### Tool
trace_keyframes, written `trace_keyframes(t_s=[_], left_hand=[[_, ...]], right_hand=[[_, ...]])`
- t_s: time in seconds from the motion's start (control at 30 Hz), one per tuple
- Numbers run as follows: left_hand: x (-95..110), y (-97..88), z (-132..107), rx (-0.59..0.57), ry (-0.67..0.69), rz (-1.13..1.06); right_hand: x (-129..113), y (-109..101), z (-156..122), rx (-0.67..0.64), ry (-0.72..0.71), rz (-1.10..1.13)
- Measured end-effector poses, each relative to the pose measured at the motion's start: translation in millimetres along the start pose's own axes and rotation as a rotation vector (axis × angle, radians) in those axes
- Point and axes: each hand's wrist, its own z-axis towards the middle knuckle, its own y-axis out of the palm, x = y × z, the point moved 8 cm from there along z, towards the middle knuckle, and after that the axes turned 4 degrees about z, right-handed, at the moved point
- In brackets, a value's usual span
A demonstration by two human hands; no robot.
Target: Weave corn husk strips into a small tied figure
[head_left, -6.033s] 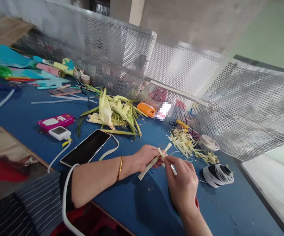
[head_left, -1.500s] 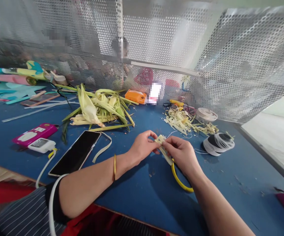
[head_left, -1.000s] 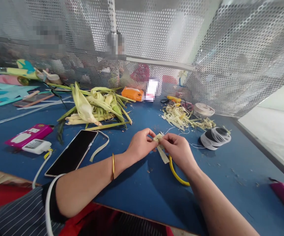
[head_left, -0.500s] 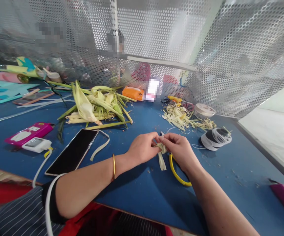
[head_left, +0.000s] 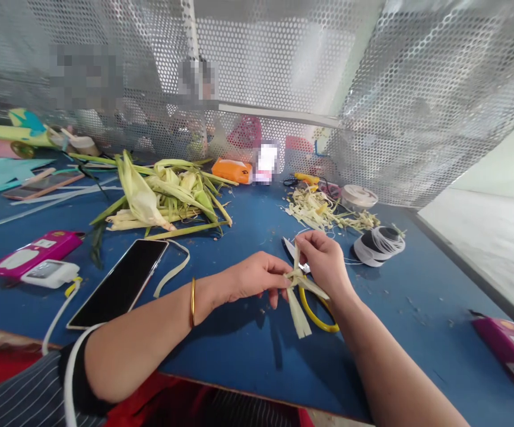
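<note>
My left hand (head_left: 261, 277) pinches a knotted strip of pale corn husk (head_left: 299, 311) at its crossing, thumb and fingers closed on its left side. One husk end hangs down toward the table, another points to the lower right. With thumb and forefinger, my right hand (head_left: 323, 258) grips the upper end of the same strip. Beneath the hands lie scissors (head_left: 319, 323) with yellow handles; their blades show partly between the hands. To the right of my right hand rests a spool of white thread (head_left: 379, 245), a loose thread trailing from it.
A heap of green corn husks (head_left: 168, 198) lies at left behind a black-screened phone (head_left: 119, 284). Husk scraps (head_left: 313, 207) and a tape roll (head_left: 359, 196) sit at back right. Magenta power strips (head_left: 38, 252) flank the blue table. A perforated metal screen (head_left: 275, 59) stands behind.
The hands have drawn slightly apart and the husk strip shows more, now spread into a cross-like knot. My right hand has pulled one end upward. The whole view has shifted a little.
</note>
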Motion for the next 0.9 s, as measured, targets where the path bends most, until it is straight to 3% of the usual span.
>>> trace_keyframes(t_s=[0.1,0.37,0.57,0.7,0.9], left_hand=[[3.5,-1.5,-1.4,0.007,0.012,-0.048],[-4.4,-1.4,0.4,0.105,-0.064,-0.273],[-7.9,3.1,-0.7,0.119,-0.073,-0.157],[-5.9,3.4,-2.1,0.125,-0.070,-0.126],[-6.5,-23.9,-4.7,0.383,-0.047,-0.318]], right_hand=[[4.3,-2.0,3.0,0.040,0.036,0.102],[11.0,5.6,6.4,0.003,0.063,0.193],[19.8,17.2,3.7,-0.062,0.098,0.211],[26.1,14.6,5.5,0.022,0.100,0.251],[23.9,10.1,4.8,0.013,0.225,0.404]])
